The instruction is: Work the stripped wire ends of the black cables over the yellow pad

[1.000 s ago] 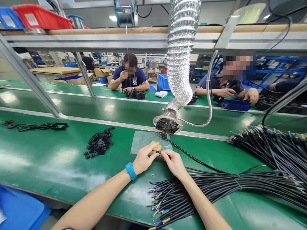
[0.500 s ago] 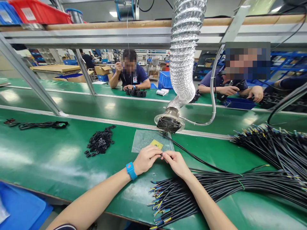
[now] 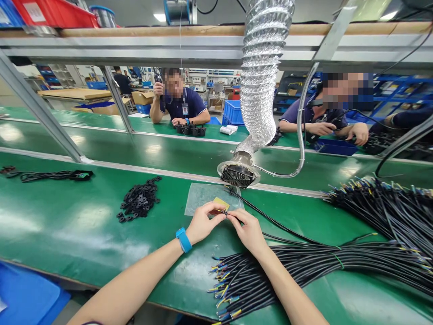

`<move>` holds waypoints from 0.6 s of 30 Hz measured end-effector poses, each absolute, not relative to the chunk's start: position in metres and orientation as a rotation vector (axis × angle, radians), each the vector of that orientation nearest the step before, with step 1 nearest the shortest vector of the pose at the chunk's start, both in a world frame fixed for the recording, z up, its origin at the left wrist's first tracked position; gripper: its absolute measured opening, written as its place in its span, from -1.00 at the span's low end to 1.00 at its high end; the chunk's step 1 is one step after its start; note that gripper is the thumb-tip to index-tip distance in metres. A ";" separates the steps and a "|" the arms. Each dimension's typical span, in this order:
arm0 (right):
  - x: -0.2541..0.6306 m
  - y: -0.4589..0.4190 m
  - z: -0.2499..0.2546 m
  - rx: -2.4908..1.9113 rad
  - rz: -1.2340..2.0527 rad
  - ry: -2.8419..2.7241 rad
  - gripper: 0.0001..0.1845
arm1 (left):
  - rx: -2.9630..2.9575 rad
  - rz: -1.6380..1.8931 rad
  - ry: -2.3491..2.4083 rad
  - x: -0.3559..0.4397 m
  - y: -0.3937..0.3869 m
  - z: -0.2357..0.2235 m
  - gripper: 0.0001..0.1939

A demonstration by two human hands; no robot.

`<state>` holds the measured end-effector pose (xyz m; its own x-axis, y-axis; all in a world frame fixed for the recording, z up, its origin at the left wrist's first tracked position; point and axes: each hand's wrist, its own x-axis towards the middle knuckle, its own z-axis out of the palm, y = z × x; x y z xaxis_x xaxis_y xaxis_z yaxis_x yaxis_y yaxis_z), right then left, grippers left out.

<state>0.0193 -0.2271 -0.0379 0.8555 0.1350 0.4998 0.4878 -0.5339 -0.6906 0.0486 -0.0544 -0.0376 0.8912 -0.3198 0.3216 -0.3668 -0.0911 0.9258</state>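
Observation:
My left hand (image 3: 204,222), with a blue band on its wrist, is closed in a pinch over the bench. A small black part (image 3: 223,212) shows at its fingertips, its shape too small to make out. My right hand (image 3: 248,230) meets it fingertip to fingertip, closed on the end of a black cable (image 3: 270,236) that runs off to the right beneath the hand. Just behind the fingers a yellow card (image 3: 220,202) lies on a clear plastic bag (image 3: 199,198). Below my right forearm spreads a tied bundle of black cables (image 3: 264,271) with stripped coloured wire ends.
Left of my hands is a pile of small black parts (image 3: 138,198). A fume duct (image 3: 259,81) hangs down with its round grille (image 3: 238,175) behind the bag. More cables (image 3: 382,207) are heaped at right. Two co-workers (image 3: 184,106) sit across the green bench (image 3: 84,216).
Both hands have risen slightly, and the right fingers now lie along the cable at the left fingertips. Across the bench, one co-worker's raised hand has shifted left.

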 end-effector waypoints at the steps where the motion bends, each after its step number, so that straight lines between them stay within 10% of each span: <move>1: 0.019 -0.227 -0.038 -2.141 -0.498 -0.467 -0.65 | 1.688 0.036 -0.534 0.048 -0.055 -0.038 -0.81; 18: 0.016 -0.228 -0.025 -2.113 -0.195 -0.383 -0.68 | 1.874 0.197 -0.746 0.045 -0.049 -0.033 -0.53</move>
